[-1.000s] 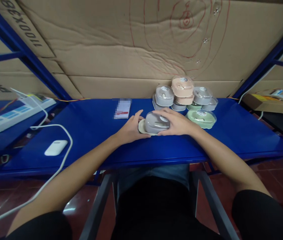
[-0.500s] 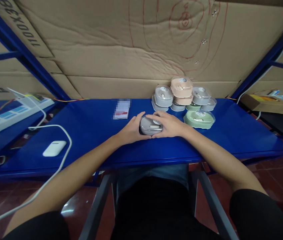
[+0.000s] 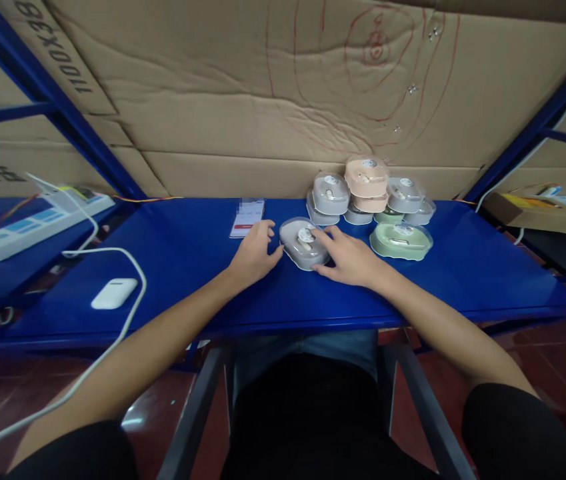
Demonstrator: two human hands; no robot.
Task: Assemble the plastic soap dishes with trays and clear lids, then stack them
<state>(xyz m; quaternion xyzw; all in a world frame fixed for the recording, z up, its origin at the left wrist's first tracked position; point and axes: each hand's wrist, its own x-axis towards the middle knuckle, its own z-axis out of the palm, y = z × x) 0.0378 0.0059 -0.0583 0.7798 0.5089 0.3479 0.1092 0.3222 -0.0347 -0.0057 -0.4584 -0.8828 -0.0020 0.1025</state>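
At the dial's centre: one grey, rounded plastic box (image 3: 297, 244) with clear domed lid and round white sticker, on a blue, flat-topped metal table (image 3: 203, 300); 12 o'clock lies toward the brown corrugated-cardboard panel (image 3: 203, 73), 6 toward the person.
Left hand: bare left hand (image 3: 254, 253), at 9 o'clock; fingers parted and curved, grip released; thumb tip just beside the box, contact cannot be told.
Right hand: bare right hand (image 3: 351, 259), between 3 and 4 o'clock; grasping the box's right end, a finger over the lid, thumb at the near edge; firmness cannot be told.
Phone: flat, rectangular, screen lit (image 3: 247, 220), at 10 o'clock.
Green box: pale-green, rounded, clear-lidded (image 3: 400, 245), at 3 o'clock, apart from the right hand.
Pile: grey, peach and green lidded plastic boxes (image 3: 363, 179), between 1 and 2 o'clock, a peach one topmost.
Case: small, white, rounded (image 3: 114, 294), between 8 and 9 o'clock, beside a thin white cable (image 3: 143, 283).
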